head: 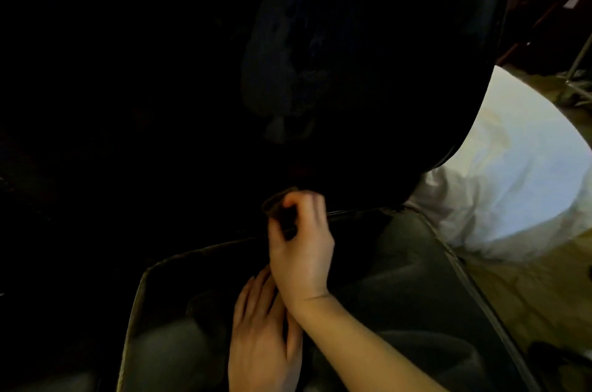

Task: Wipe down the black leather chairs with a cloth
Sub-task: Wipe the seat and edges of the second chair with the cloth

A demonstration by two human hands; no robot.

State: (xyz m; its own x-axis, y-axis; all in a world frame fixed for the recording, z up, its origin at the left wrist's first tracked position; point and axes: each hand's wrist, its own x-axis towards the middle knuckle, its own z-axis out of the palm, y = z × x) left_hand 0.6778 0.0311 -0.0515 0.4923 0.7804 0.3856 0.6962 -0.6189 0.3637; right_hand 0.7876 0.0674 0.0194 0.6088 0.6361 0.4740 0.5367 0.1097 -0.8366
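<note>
A black leather chair fills the head view: its tall backrest (368,55) rises ahead and its seat (400,279) lies below with a pale piped edge. My right hand (301,247) reaches over the seat to the crease under the backrest, fingers curled round a small dark cloth (280,207). Most of the cloth is hidden in shadow. My left hand (262,337) rests flat on the seat, fingers straight, partly under my right wrist.
A round table with a white tablecloth (512,167) stands close to the right of the chair. Beyond it are metal legs (579,61) and beige floor (525,295). The left side of the view is too dark to read.
</note>
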